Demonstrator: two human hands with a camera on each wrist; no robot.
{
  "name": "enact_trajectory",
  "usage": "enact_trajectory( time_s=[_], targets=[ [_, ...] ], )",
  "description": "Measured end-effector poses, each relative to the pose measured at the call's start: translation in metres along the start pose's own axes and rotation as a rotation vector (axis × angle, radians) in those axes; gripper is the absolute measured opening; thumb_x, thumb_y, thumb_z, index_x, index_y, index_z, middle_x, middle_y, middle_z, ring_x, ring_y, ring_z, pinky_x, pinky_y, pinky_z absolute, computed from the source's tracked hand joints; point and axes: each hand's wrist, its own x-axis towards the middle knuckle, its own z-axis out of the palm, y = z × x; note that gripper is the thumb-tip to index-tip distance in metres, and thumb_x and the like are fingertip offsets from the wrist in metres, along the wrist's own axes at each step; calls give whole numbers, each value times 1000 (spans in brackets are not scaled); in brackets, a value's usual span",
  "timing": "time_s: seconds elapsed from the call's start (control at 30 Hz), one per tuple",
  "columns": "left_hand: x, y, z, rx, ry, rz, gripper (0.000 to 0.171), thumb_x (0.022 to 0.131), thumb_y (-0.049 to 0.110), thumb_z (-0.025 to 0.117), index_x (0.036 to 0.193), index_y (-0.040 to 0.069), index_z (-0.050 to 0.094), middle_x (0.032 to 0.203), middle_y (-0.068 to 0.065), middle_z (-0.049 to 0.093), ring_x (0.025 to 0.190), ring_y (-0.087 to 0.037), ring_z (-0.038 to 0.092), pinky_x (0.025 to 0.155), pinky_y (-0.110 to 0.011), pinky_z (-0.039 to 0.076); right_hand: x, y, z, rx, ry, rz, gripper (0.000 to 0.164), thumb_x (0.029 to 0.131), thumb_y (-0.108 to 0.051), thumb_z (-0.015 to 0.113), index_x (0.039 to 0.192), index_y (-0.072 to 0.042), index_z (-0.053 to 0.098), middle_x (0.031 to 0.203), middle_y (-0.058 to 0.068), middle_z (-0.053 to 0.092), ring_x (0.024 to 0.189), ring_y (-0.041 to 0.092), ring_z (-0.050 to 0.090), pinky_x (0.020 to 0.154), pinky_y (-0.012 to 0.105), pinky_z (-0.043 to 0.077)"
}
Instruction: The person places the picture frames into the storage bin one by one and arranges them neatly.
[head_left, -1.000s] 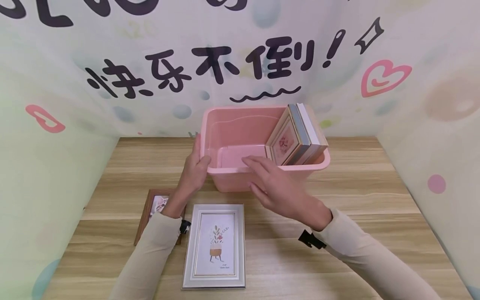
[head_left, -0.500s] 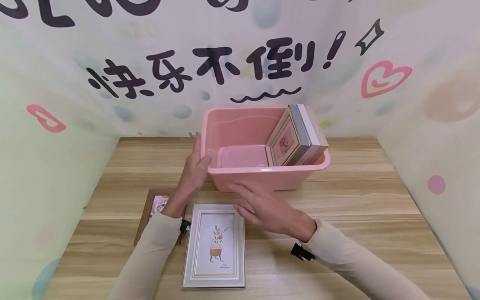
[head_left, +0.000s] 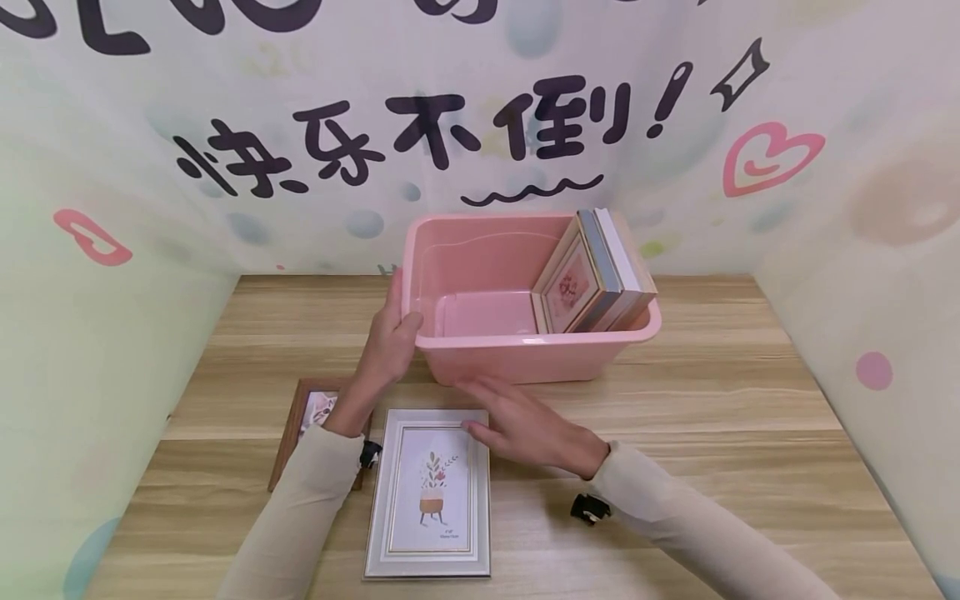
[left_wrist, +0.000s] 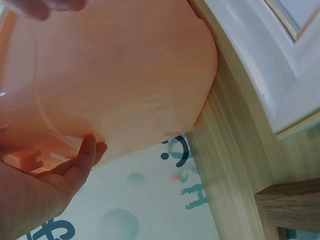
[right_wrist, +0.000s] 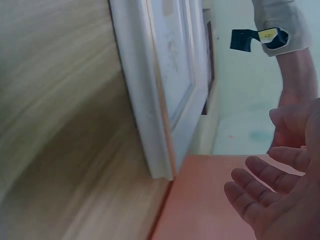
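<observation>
My left hand [head_left: 392, 342] grips the left end of a pink plastic tub [head_left: 517, 360], thumb over the rim and fingers on the outer wall. In the left wrist view those fingers [left_wrist: 82, 160] lie along the tub's side. Several picture frames [head_left: 592, 275] stand on edge in the tub's right end, the front one with a pink flower print. My right hand [head_left: 525, 421] holds nothing; its fingers are extended above the far right corner of a white picture frame [head_left: 427, 562], which lies face up with a potted plant print.
A brown wooden picture frame [head_left: 288, 446] lies left of the white one, partly hidden under my left forearm. Behind the tub rises a printed backdrop [head_left: 315, 225], with side panels left and right. The wooden tabletop [head_left: 720, 433] extends to the right.
My right hand has drawn back from over the tub's front rim, moving down and left to the white picture frame's corner. The left hand and tub stay put.
</observation>
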Motion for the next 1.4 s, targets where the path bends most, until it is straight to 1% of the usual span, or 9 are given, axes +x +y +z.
enact_trajectory(
  time_s=[0.07,0.3,0.5,0.6,0.73,0.93,1.1,1.27,1.4],
  targets=[
    [0,-1,0,0,1,1,72,95,-2,35,159,5,3,160,-24,24,125,-40,50,104,-54,46,1,3,5,22,-14,20,57,97,-27,62,147,-4,46,148,11,50,137,24,45,116,39,36],
    [13,-38,1,4,22,51,73,97,3,36,161,15,4,162,-16,25,126,-33,50,106,-53,44,5,13,21,67,-45,38,55,97,-27,62,145,-4,48,145,10,52,133,19,47,115,37,38],
    [12,-37,1,15,31,52,73,96,5,37,161,16,6,161,-17,28,124,-32,51,105,-53,45,6,20,33,69,-69,67,55,96,-24,63,144,-3,48,141,9,53,129,18,49,112,37,41],
    [12,-37,1,15,30,45,74,95,5,37,161,16,5,161,-16,27,125,-32,51,106,-52,45,7,22,38,78,-85,84,54,96,-25,63,144,-4,49,140,8,54,130,19,49,112,37,41],
    [12,-37,2,19,31,37,74,94,6,37,161,15,4,162,-16,25,125,-31,51,107,-51,44,7,22,43,80,-79,101,51,96,-24,64,141,-3,51,138,10,56,130,22,50,111,39,41],
    [12,-36,2,19,34,34,74,95,6,36,161,14,4,162,-16,25,124,-31,51,108,-51,43,8,22,46,35,-43,80,44,94,-20,66,133,0,58,128,12,63,124,26,54,109,41,44],
    [12,-36,2,12,31,34,74,95,6,36,161,16,4,162,-15,24,126,-31,50,108,-51,43,10,23,48,3,-31,53,34,93,-17,67,124,-2,65,122,11,66,120,26,57,107,40,45],
    [12,-37,1,11,30,38,74,95,5,36,161,17,5,163,-13,24,127,-30,49,110,-50,41,13,25,51,-23,-26,55,31,92,-16,68,120,-3,67,119,8,66,117,23,57,104,38,46],
    [12,-37,1,4,27,44,74,95,5,36,161,18,5,163,-13,24,126,-30,49,109,-51,42,17,26,53,-57,-33,66,28,92,-16,68,119,-5,69,118,7,67,119,22,55,106,37,45]
  ],
)
